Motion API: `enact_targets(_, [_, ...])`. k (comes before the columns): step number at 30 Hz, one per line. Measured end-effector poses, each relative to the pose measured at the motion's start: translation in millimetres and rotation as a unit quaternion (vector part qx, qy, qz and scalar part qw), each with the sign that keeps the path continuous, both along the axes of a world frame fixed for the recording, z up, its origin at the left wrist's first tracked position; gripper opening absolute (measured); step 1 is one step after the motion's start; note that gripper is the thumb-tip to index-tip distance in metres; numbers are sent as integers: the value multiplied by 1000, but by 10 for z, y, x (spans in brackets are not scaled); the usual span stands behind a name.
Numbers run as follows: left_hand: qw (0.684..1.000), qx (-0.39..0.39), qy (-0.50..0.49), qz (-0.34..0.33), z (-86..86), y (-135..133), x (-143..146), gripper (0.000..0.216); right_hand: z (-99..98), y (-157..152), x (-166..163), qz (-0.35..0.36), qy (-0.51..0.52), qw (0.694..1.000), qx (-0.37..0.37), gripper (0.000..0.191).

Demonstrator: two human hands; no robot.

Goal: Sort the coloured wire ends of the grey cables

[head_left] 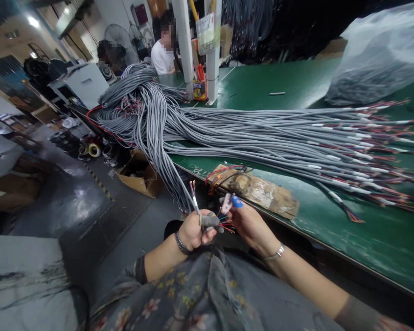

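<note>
My left hand (194,230), with grey covers on its fingers, is closed around the end of a grey cable. Thin coloured wires (227,225) fan out of that end to the right. Just beside it, my right hand (250,224) wears a blue and a pale pink finger cover. Its fingertips are pinched together at the coloured wires; the exact contact is partly hidden. Another grey cable end (196,204) with a white band and bare coloured wires sticks up above my left hand. A hanging bundle of grey cables (158,138) runs down from the table to my left hand.
Many grey cables (248,126) lie along the green table (376,248), their stripped ends at right. A worn wooden board (265,193) sits at the near edge. A clear plastic bag (382,50) stands at back right, a cardboard box (141,174) below. A person (163,55) sits beyond.
</note>
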State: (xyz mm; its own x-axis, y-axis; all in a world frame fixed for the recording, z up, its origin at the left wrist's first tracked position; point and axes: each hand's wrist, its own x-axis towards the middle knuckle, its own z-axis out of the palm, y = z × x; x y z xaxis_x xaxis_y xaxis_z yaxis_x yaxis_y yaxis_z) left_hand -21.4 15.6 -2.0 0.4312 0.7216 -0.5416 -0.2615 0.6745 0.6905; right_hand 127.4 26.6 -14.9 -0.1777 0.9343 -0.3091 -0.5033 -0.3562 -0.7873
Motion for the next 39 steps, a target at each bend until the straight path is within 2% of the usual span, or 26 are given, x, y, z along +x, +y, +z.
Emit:
enact_targets(8, [1000, 0, 1, -4, -8, 13, -2, 31, -7, 5, -33, -8, -14, 1000, 5, 44])
enact_targets(13, [1000, 5, -9, -18, 4, 13, -2, 32, 4, -26, -29, -77, -140, 985, 67, 49])
enact_targets(15, [1000, 5, -18, -22, 11, 17, 2, 31, -2, -31, -32, -84, -170, 978, 82, 52])
enact_targets(17, [999, 6, -23, -25, 13, 24, 10, 29, -9, -22, -42, -54, -139, 986, 72, 55])
enact_targets(20, [999, 7, -27, -32, 7, 39, 24, 27, -13, 13, -62, 1, -40, 999, 19, 54])
enact_targets(23, [999, 5, -29, -39, -10, 49, 32, 25, -13, 46, -80, 5, 20, 1000, -17, 52])
enact_targets(28, [999, 4, -13, -39, -57, 50, 26, 24, 8, 46, -104, -24, 48, 998, -24, 49])
enact_targets(32, [999, 14, 11, -29, -56, 2, 9, 27, 27, 22, -93, -2, 74, 997, -38, 51])
enact_targets(36, [996, 58, 58, -26, 14, -137, 7, 34, 14, -4, -29, 42, 110, 992, -42, 54])
enact_targets(39, [991, 95, 90, -1, 79, -240, 37, 40, 14, -28, 11, 59, 123, 990, -33, 43])
